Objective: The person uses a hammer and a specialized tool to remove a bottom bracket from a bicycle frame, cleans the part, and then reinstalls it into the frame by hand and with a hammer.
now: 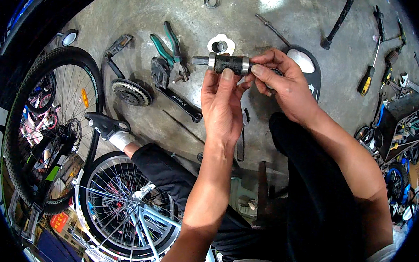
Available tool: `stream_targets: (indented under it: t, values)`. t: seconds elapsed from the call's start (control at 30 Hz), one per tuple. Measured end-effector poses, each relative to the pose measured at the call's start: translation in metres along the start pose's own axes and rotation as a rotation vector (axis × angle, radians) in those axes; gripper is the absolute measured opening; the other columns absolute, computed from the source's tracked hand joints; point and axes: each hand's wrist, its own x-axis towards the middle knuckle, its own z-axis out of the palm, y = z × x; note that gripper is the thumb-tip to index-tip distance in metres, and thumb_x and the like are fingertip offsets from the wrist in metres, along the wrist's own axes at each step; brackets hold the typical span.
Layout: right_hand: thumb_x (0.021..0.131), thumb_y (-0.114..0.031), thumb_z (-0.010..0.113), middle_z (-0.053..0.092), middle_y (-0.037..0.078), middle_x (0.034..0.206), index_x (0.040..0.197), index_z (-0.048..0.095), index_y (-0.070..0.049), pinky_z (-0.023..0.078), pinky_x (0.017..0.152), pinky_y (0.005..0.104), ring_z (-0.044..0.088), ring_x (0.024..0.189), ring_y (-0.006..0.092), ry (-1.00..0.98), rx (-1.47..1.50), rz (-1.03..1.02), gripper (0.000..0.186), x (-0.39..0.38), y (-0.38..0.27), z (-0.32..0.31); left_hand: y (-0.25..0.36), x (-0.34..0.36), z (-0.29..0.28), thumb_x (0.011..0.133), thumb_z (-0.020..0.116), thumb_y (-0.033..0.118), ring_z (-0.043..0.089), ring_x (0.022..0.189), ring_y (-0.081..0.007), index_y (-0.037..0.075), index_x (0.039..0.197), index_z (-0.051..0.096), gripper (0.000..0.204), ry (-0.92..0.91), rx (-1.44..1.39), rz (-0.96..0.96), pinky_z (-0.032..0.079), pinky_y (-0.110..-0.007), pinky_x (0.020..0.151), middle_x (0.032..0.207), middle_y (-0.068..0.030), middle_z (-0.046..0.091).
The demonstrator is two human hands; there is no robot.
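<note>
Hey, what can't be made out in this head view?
In the head view:
Axle: right end hidden by the right hand.
Left hand: some fingers partly hidden behind the axle.
Light-blue frame: cut off by the lower edge.
Toolbox: contents too small and crowded to identify.

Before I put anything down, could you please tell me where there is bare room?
Bare floor shows between the black pole and yellow screwdriver, and between the metal ring and green pliers. It is crowded around the toolbox at right and the black tyre at left.
</note>
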Motion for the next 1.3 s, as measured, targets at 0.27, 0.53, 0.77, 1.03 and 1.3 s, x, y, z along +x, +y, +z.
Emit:
stream_targets:
  t: [0.27,0.53,0.77,1.03,1.3]
  values:
    - [0.098,-0.014,0.064,0.067,0.005,0.089,0.108,0.06,-0.003,0.04,0.062,0.0234,0.054,0.069,0.0089,-0.002,0.064,0.046,0.015,-0.002,0.004,-0.005,-0.002,-0.001,0.003,0.097,0.068,0.02,0.066,0.094,-0.0173,0.01,0.115,0.061,0.021,0.014,0.089,-0.013,0.052,-0.035,0.082,0.105,-0.0041,0.07]
    - [0.098,-0.014,0.064,0.064,0.005,0.089,0.106,0.058,-0.003,0.041,0.065,0.0239,0.053,0.07,0.0098,0.0,0.101,0.072,0.015,0.0,0.006,-0.007,-0.001,0.002,0.004,0.096,0.069,0.015,0.066,0.091,-0.0175,0.006,0.115,0.062,0.022,0.052,0.12,-0.03,0.052,-0.034,0.081,0.105,-0.0055,0.071]
    - [0.095,-0.014,0.069,0.066,0.006,0.097,0.107,0.061,-0.003,0.046,0.072,0.0269,0.058,0.078,0.0121,-0.012,-0.119,0.123,0.018,0.006,0.012,-0.011,0.0,0.01,-0.011,0.095,0.07,0.014,0.066,0.09,-0.0169,0.006,0.113,0.063,0.02,0.078,0.156,-0.051,0.053,-0.033,0.08,0.101,-0.0053,0.07]
    - [0.08,-0.015,0.075,0.066,0.013,0.092,0.097,0.064,-0.001,0.051,0.076,0.0406,0.065,0.086,0.0289,-0.022,-0.976,-0.237,0.025,0.023,0.019,-0.018,-0.007,0.019,-0.019,0.088,0.075,0.003,0.062,0.084,-0.01,0.002,0.105,0.067,0.018,0.092,0.257,-0.029,0.053,-0.027,0.076,0.095,-0.0025,0.069]
    - [0.08,-0.015,0.069,0.068,0.016,0.083,0.089,0.061,-0.002,0.052,0.073,0.0496,0.067,0.084,0.038,0.057,-1.291,-0.351,0.018,0.049,0.035,-0.024,-0.032,0.041,-0.02,0.086,0.077,-0.001,0.064,0.095,-0.0128,-0.003,0.116,0.064,0.032,0.068,0.482,0.137,0.051,-0.028,0.089,0.107,-0.0061,0.071]
